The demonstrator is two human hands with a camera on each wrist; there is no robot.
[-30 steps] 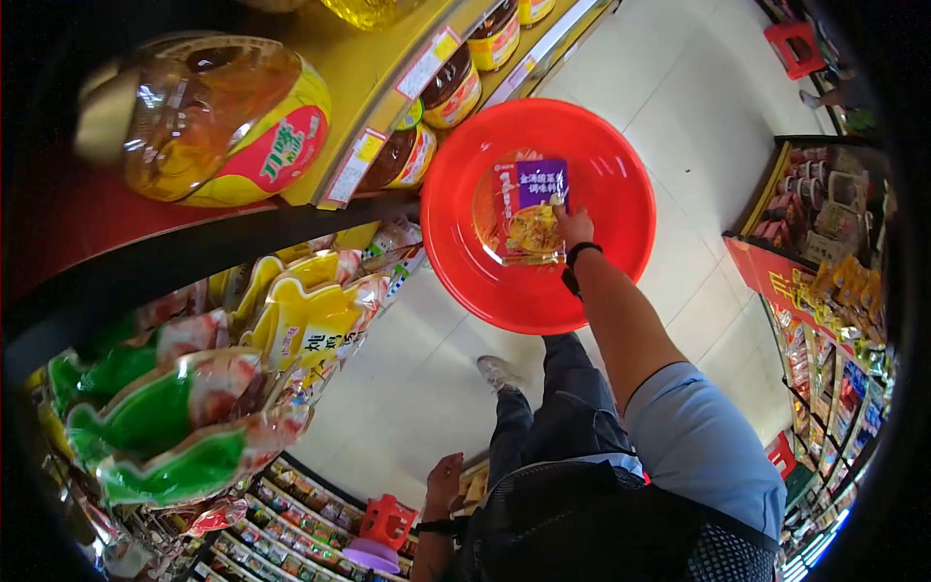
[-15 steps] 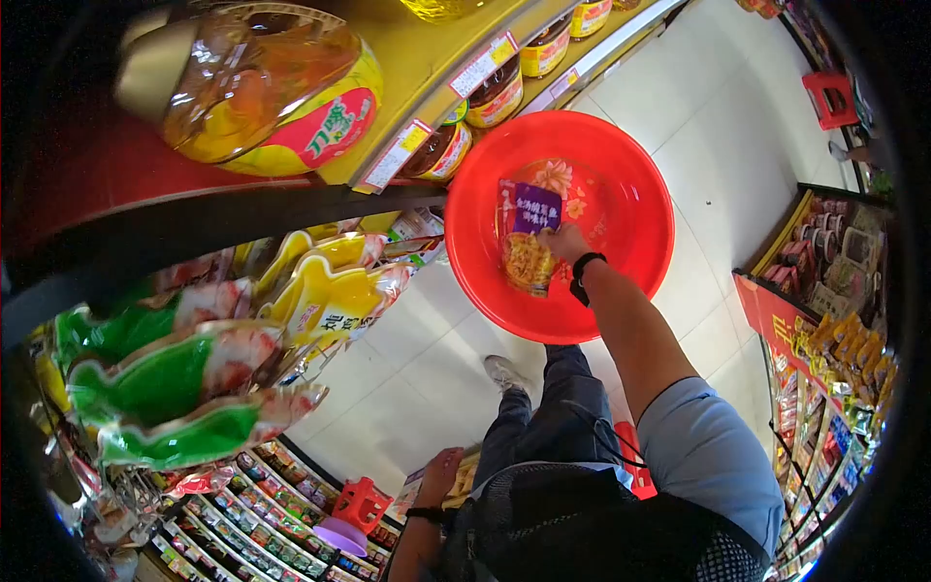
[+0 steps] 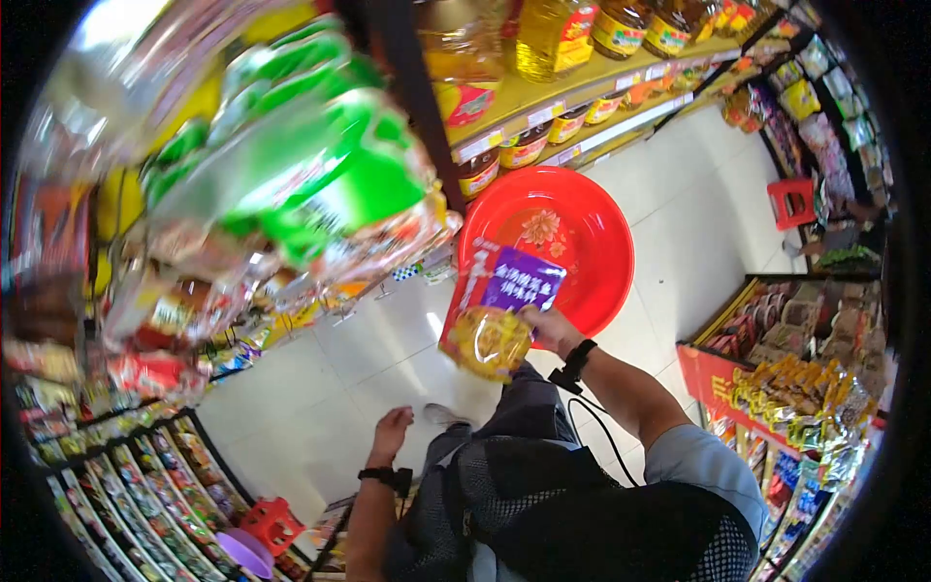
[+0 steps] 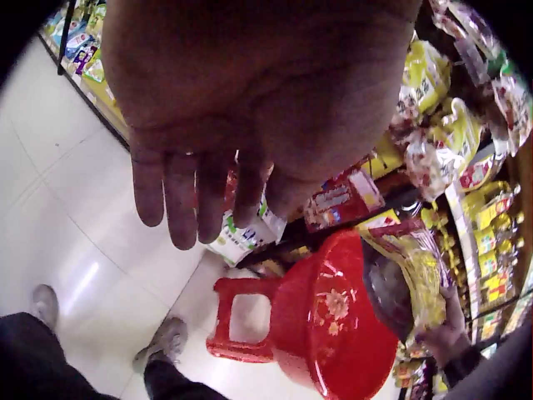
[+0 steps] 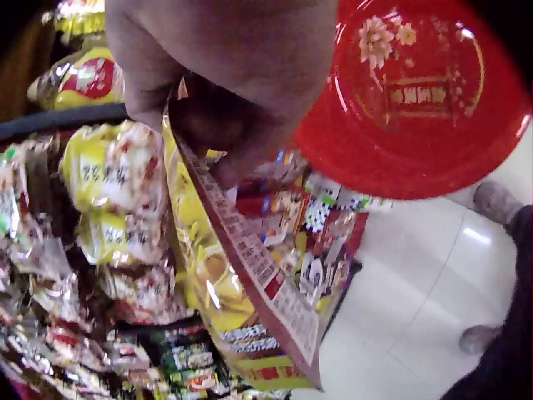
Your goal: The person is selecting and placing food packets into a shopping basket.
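Observation:
A seasoning packet [image 3: 519,286], purple with a picture of a yellow dish, is pinched at its edge by my right hand [image 3: 553,332]. It is held up over the near left part of a round red plastic basin [image 3: 593,254], overlapping the rim in the head view. In the right wrist view the packet [image 5: 218,279] hangs from the thumb and fingers [image 5: 229,162], its printed back partly turned to the camera. Flowers decorate the inside of the basin. My left hand [image 3: 391,435] hangs low beside the body, holding nothing; its fingers [image 4: 179,200] point loosely down.
Under the basin stands a red stool [image 4: 218,342]. Green bags [image 3: 339,184] hang on the left, close to the head. Jars [image 3: 524,147] and oil bottles [image 3: 555,41] line the shelf behind. A display stand [image 3: 718,388] is at the right; a purple basin [image 3: 244,551] lies lower left.
My right hand has lifted the seasoning packet from inside the basin up and towards the body. The head view has swung, bringing the green bags closer. The left hand still hangs free.

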